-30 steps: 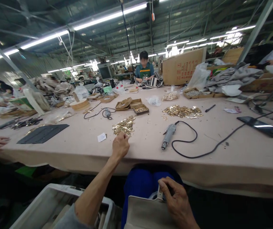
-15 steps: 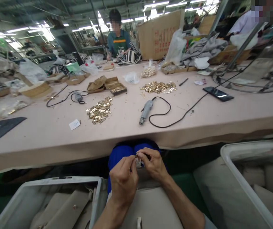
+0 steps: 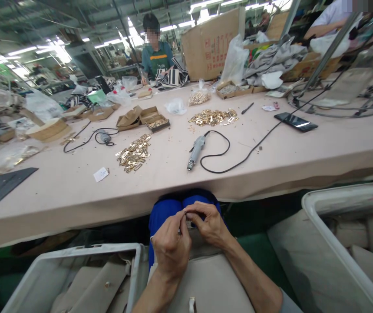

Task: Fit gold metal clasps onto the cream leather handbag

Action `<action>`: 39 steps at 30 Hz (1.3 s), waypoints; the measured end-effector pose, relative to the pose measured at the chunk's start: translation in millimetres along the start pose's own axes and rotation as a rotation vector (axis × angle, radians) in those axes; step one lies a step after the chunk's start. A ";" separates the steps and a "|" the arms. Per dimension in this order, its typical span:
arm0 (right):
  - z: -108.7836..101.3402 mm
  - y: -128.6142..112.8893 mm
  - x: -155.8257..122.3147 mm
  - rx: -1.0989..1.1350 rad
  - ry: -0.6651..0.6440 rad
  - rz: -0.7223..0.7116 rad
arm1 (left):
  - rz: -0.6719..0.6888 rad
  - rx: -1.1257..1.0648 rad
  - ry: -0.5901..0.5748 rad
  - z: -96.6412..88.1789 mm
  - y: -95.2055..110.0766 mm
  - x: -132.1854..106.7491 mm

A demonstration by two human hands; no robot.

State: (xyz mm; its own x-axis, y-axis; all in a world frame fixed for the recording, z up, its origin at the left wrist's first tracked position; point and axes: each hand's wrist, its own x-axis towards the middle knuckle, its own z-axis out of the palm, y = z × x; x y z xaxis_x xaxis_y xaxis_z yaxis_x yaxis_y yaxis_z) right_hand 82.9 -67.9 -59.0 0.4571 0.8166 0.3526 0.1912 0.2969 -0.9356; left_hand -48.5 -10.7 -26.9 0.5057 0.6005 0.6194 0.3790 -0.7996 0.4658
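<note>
A beige bag [image 3: 214, 278] lies across my blue-clad lap, with a small metal clasp [image 3: 192, 304] on its lower part. Over its far edge my left hand [image 3: 172, 243] and my right hand [image 3: 210, 224] meet, fingertips pinched together. Between them is a tiny dark piece, too small to name. Just below the fingertips, part of a metal fitting [image 3: 189, 224] shows at the bag's edge; the fingers cover the rest. A grey electric screwdriver [image 3: 196, 153] with a black cord lies on the table beyond my hands.
Gold metal plates [image 3: 134, 153] and more gold fittings [image 3: 212, 117] are heaped on the table [image 3: 160, 178]. A phone [image 3: 295, 122] lies at right. Bins with beige bags flank me: a left bin [image 3: 85, 250] and a right bin [image 3: 319, 230]. A person [image 3: 156, 56] works across the table.
My hands stay together at the bag's edge, the fingertips pinched closer and the left hand slightly shifted right. The view has tilted a little. The screwdriver and heaps lie as before.
</note>
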 end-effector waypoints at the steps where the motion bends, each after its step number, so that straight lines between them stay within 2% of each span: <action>1: -1.2 -0.1 0.3 -0.005 0.000 0.001 | -0.030 -0.036 -0.014 -0.4 -0.6 0.2; 4: -4.2 1.2 0.6 -0.006 0.005 -0.003 | -0.254 -0.203 -0.119 -6.3 -5.3 3.2; 7: -5.3 4.3 -0.2 0.021 0.011 -0.034 | -0.497 -0.322 -0.301 -15.0 -10.9 9.1; 9: -4.7 6.3 -1.4 0.044 0.010 -0.064 | -0.557 -0.386 -0.417 -18.7 -12.2 12.3; 12: -2.3 8.2 -3.1 0.088 0.006 -0.110 | -0.534 -0.434 -0.507 -19.4 -9.1 14.6; 14: -0.3 8.6 -3.8 0.107 0.004 -0.123 | -0.525 -0.415 -0.508 -18.0 -5.6 15.4; 17: 0.2 8.7 -3.6 0.113 0.007 -0.130 | -0.583 -0.437 -0.473 -14.7 -2.3 16.4; 23: -17.5 12.0 -3.6 0.149 0.185 -0.008 | -0.797 -0.585 -0.382 -6.4 -10.8 12.4; 27: -28.0 11.8 -5.3 0.161 0.096 0.038 | -0.851 -0.617 -0.420 -3.4 -22.9 9.7; 32: -26.8 8.4 -3.1 0.108 -0.059 -0.044 | -0.875 -0.681 -0.464 -0.7 -32.6 11.5; 39: -23.0 12.7 -0.6 0.083 -0.046 -0.195 | -0.918 -0.792 -0.491 -7.8 -28.5 17.4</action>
State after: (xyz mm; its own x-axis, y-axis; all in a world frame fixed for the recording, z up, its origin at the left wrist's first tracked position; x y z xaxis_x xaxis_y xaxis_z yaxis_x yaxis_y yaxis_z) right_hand 105.1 -76.0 -70.7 0.3780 0.7609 0.5274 0.1995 0.4894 -0.8489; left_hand -56.5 22.5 -24.5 0.5998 0.7259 -0.3366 0.2641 0.2175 0.9396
